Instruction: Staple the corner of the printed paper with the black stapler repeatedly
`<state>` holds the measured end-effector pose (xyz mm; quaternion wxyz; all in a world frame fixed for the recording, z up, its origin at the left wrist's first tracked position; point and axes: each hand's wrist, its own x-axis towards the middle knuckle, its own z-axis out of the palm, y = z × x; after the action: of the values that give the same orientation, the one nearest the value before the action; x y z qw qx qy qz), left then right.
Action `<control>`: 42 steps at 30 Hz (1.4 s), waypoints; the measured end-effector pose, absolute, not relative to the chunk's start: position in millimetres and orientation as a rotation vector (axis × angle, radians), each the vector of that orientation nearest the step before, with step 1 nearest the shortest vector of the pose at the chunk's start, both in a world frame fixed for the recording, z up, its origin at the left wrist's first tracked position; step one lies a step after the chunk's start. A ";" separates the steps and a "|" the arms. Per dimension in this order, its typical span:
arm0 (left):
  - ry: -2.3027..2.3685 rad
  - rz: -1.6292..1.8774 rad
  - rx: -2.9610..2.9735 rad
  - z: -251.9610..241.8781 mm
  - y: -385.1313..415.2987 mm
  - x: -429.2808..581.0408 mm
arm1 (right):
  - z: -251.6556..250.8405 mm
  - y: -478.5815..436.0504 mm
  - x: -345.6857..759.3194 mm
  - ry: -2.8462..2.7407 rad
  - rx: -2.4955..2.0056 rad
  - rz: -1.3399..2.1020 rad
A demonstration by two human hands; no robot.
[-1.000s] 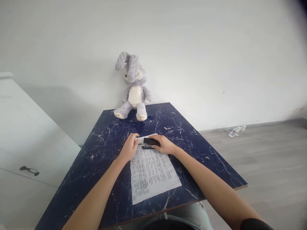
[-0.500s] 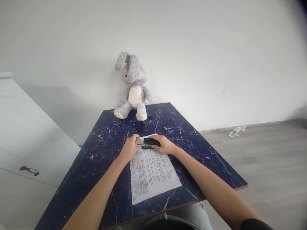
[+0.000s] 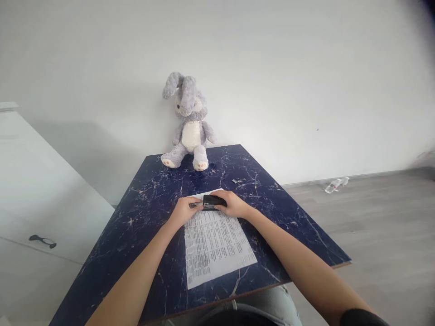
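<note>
A black stapler [image 3: 210, 200] lies sideways over the top part of a printed sheet of paper [image 3: 219, 246]. My right hand [image 3: 233, 204] grips its right end, fingers behind and thumb in front. At the other end a thin silvery metal piece [image 3: 196, 205] sticks out to the left. My left hand [image 3: 183, 212] is closed on that piece, thumb and fingers pinching it. Whether it is part of the stapler or a loose strip of staples I cannot tell. The sheet lies flat under both hands.
The dark blue marbled table [image 3: 136, 235] reaches to the wall. At its far edge sits a grey plush rabbit [image 3: 191, 131]. A small object [image 3: 236, 181] lies beyond my right hand. White cabinet [image 3: 41, 199] at left; a clear plastic bottle [image 3: 336, 184] on the floor at right.
My left hand has shifted slightly, its fingers now stretched toward the stapler along the metal piece. The gap between the stapler's upper and lower parts looks smaller. My right hand stays in place.
</note>
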<state>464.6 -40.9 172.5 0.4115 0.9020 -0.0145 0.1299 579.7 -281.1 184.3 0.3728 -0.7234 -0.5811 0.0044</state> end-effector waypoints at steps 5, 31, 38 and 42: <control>0.007 0.288 2.204 172.9 -41.7 465.9 | 183.6 -280.5 579.6 -1.483 -1.842 0.011; 0.023 0.249 2.270 173.3 -38.9 468.6 | 185.7 -281.2 579.1 -1.483 -1.842 0.024; -0.021 0.242 2.279 177.1 -39.2 466.5 | 183.5 -280.8 580.6 -1.493 -1.839 0.009; -0.019 0.218 2.270 181.4 -32.7 462.9 | 182.8 -280.3 580.9 -1.479 -1.829 0.015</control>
<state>462.9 -32.7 181.4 0.4173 0.9046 -0.0075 0.0868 580.9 -280.3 182.8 0.3847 -0.7178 -0.5803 0.0058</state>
